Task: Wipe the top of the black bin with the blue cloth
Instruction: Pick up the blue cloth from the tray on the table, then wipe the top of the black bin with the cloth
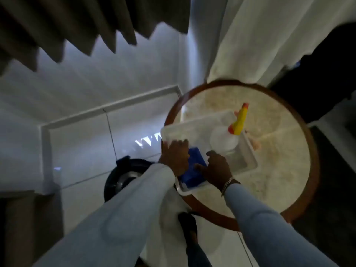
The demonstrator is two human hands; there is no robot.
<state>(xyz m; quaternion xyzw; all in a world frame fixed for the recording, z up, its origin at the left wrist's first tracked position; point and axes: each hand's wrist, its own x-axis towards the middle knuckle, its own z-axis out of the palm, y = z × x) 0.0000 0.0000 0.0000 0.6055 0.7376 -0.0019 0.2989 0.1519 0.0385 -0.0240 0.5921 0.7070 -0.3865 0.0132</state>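
The blue cloth (194, 166) lies folded in the near left corner of a white plastic tray (248, 166) on a round table. My left hand (174, 155) rests on the cloth's left side at the tray's edge. My right hand (215, 168) presses on its right side, fingers curled over it. Both hands touch the cloth; whether either one grips it is unclear. The black bin (119, 176) stands on the floor left of the table, partly hidden by my left sleeve.
A clear spray bottle (225, 139) with a yellow and red trigger lies in the tray. The round table (300, 199) has a dark wooden rim. White curtains hang behind it, a dark seat stands at the right, and the pale tiled floor spreads left.
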